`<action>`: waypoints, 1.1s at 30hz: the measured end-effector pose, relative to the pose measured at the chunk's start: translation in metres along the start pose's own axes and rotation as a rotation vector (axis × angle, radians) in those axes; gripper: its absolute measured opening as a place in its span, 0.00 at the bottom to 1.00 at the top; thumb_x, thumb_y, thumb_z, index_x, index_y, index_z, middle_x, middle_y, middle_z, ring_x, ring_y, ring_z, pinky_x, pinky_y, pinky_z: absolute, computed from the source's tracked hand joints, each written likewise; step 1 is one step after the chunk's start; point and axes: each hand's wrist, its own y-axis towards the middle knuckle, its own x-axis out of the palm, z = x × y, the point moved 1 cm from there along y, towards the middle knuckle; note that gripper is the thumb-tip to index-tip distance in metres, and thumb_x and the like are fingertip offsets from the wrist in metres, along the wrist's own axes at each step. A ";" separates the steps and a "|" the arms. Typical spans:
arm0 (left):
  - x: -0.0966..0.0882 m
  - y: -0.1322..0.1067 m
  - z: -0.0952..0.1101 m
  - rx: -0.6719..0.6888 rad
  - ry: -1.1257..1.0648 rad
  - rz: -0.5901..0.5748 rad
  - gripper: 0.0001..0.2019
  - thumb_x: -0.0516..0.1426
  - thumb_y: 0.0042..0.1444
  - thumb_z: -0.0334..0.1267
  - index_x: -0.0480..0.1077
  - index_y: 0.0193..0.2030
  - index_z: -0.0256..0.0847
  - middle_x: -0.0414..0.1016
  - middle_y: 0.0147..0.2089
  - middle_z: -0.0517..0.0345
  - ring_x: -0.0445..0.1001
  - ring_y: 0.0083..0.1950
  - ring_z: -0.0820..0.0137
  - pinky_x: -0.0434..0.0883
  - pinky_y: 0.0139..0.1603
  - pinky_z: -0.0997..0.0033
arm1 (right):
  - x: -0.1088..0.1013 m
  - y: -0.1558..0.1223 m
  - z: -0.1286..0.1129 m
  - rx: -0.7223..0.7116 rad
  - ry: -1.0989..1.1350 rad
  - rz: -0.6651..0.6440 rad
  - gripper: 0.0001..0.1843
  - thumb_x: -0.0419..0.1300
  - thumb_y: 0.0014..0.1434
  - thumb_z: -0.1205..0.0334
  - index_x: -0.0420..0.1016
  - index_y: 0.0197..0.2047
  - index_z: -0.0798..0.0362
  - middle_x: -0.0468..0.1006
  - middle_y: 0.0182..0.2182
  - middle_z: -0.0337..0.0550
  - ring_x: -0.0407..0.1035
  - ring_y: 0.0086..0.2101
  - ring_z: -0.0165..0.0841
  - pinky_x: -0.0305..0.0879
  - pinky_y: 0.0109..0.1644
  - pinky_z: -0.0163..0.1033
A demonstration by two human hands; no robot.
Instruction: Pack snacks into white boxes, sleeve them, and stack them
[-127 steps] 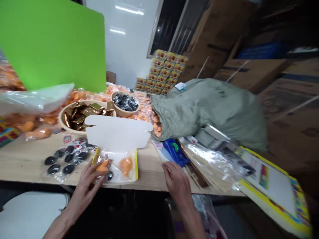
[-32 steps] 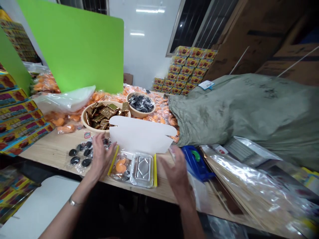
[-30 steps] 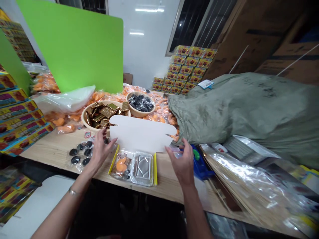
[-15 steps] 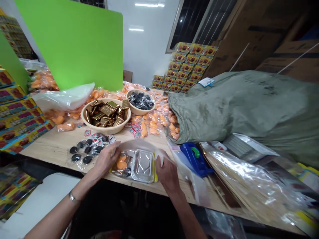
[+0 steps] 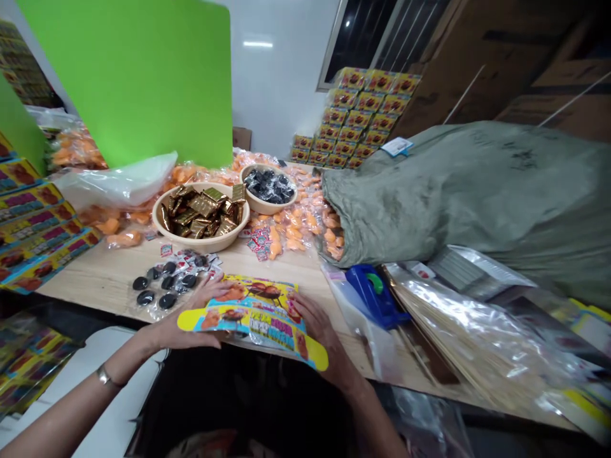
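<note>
1. Your half-open left hand [image 5: 172,332] grips the box [image 5: 267,291] at left.
2. Your right hand [image 5: 326,331], likewise, grips it at right.
3. Box at table's [image 5: 112,280] near edge, long axis left-to-right, flap [image 5: 260,326] toward you.

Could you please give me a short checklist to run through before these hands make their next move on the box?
1. Left hand at the box's left side: ok.
2. Right hand at its right side: ok.
3. Printed front flap's yellow tabs tucked in: not ok, both stick out.
4. Contents lying properly inside: cannot tell, the printed card hides them.
5. Bowl of gold packets apart from the box: ok, it stands farther back on the table.
</note>
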 end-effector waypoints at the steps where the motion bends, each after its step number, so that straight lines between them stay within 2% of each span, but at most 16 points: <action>1: 0.000 -0.005 -0.004 0.020 0.018 -0.034 0.39 0.61 0.56 0.53 0.51 0.70 0.45 0.59 0.69 0.42 0.46 0.74 0.50 0.38 0.72 0.37 | 0.000 -0.003 0.003 -0.028 -0.016 -0.039 0.34 0.56 0.64 0.60 0.50 0.70 0.46 0.61 0.65 0.49 0.52 0.66 0.43 0.56 0.66 0.56; 3: 0.003 -0.013 -0.012 0.040 0.061 -0.107 0.35 0.59 0.59 0.47 0.51 0.70 0.45 0.57 0.70 0.42 0.42 0.75 0.51 0.37 0.71 0.35 | 0.000 -0.008 0.010 -0.060 -0.037 -0.095 0.32 0.56 0.64 0.59 0.53 0.69 0.45 0.62 0.65 0.47 0.49 0.67 0.43 0.54 0.67 0.57; 6: 0.006 -0.019 -0.018 0.058 0.118 -0.179 0.30 0.55 0.63 0.42 0.50 0.70 0.47 0.56 0.71 0.45 0.39 0.75 0.53 0.41 0.71 0.37 | 0.004 -0.013 0.018 -0.071 -0.030 -0.112 0.31 0.56 0.64 0.57 0.56 0.68 0.44 0.62 0.66 0.47 0.49 0.67 0.40 0.54 0.67 0.55; 11: 0.009 -0.018 -0.017 0.162 0.251 -0.113 0.28 0.55 0.64 0.42 0.53 0.69 0.54 0.58 0.70 0.49 0.41 0.75 0.52 0.41 0.70 0.33 | 0.001 -0.020 0.016 -0.023 0.012 -0.108 0.30 0.58 0.62 0.55 0.60 0.67 0.45 0.62 0.65 0.49 0.51 0.66 0.42 0.58 0.65 0.55; 13: 0.013 -0.021 -0.014 0.184 0.279 -0.062 0.27 0.55 0.63 0.43 0.56 0.68 0.55 0.60 0.68 0.50 0.43 0.74 0.51 0.42 0.70 0.33 | -0.006 -0.028 0.007 -0.031 0.008 -0.088 0.28 0.60 0.61 0.56 0.64 0.64 0.45 0.63 0.65 0.49 0.51 0.66 0.43 0.63 0.62 0.54; 15: 0.016 -0.025 -0.012 0.194 0.270 -0.020 0.26 0.54 0.64 0.43 0.56 0.68 0.54 0.61 0.68 0.49 0.46 0.74 0.52 0.43 0.70 0.34 | -0.015 -0.036 -0.006 -0.057 -0.044 -0.049 0.26 0.62 0.60 0.59 0.68 0.61 0.44 0.67 0.62 0.49 0.56 0.64 0.43 0.67 0.58 0.52; 19: 0.014 -0.022 -0.007 0.231 0.215 -0.004 0.23 0.48 0.68 0.42 0.55 0.69 0.47 0.61 0.68 0.46 0.48 0.74 0.55 0.49 0.71 0.40 | -0.031 -0.043 -0.043 -0.083 -0.259 0.040 0.23 0.55 0.63 0.71 0.69 0.60 0.47 0.79 0.48 0.47 0.72 0.47 0.37 0.73 0.50 0.45; 21: 0.008 -0.013 -0.004 0.240 0.175 0.018 0.23 0.49 0.67 0.43 0.57 0.68 0.46 0.66 0.66 0.46 0.55 0.71 0.57 0.49 0.71 0.42 | -0.040 -0.034 -0.059 -0.046 -0.323 0.133 0.22 0.52 0.64 0.74 0.71 0.58 0.50 0.81 0.43 0.46 0.74 0.43 0.34 0.73 0.47 0.40; 23: 0.002 -0.002 0.000 0.224 0.129 0.069 0.26 0.56 0.61 0.44 0.59 0.66 0.45 0.70 0.62 0.47 0.66 0.65 0.58 0.52 0.71 0.43 | -0.048 -0.017 -0.067 0.035 -0.344 0.256 0.18 0.52 0.64 0.74 0.73 0.54 0.51 0.81 0.41 0.46 0.75 0.42 0.34 0.73 0.47 0.39; 26: -0.005 0.012 0.006 0.130 0.052 0.135 0.30 0.62 0.53 0.42 0.62 0.63 0.43 0.74 0.58 0.46 0.74 0.58 0.59 0.65 0.65 0.51 | -0.061 0.016 -0.068 0.155 -0.312 0.361 0.12 0.53 0.64 0.71 0.76 0.45 0.51 0.81 0.36 0.43 0.76 0.38 0.34 0.72 0.43 0.37; 29: -0.010 0.022 0.010 0.021 0.007 0.151 0.26 0.61 0.53 0.39 0.65 0.60 0.41 0.76 0.55 0.47 0.78 0.52 0.62 0.76 0.53 0.65 | -0.071 0.047 -0.060 0.204 -0.245 0.360 0.10 0.54 0.64 0.70 0.76 0.38 0.53 0.80 0.32 0.42 0.75 0.34 0.33 0.69 0.39 0.35; 31: -0.014 0.026 0.010 0.011 0.020 0.175 0.24 0.61 0.53 0.39 0.68 0.57 0.40 0.78 0.53 0.47 0.79 0.48 0.63 0.77 0.50 0.68 | -0.075 0.062 -0.053 0.209 -0.209 0.339 0.10 0.54 0.64 0.70 0.76 0.36 0.54 0.80 0.31 0.42 0.75 0.33 0.33 0.68 0.38 0.35; 33: -0.016 0.029 0.007 0.014 0.061 0.213 0.22 0.63 0.52 0.41 0.71 0.54 0.38 0.79 0.50 0.47 0.80 0.46 0.62 0.77 0.51 0.67 | -0.076 0.071 -0.047 0.206 -0.188 0.327 0.10 0.54 0.63 0.71 0.75 0.34 0.54 0.79 0.30 0.42 0.74 0.32 0.32 0.67 0.37 0.35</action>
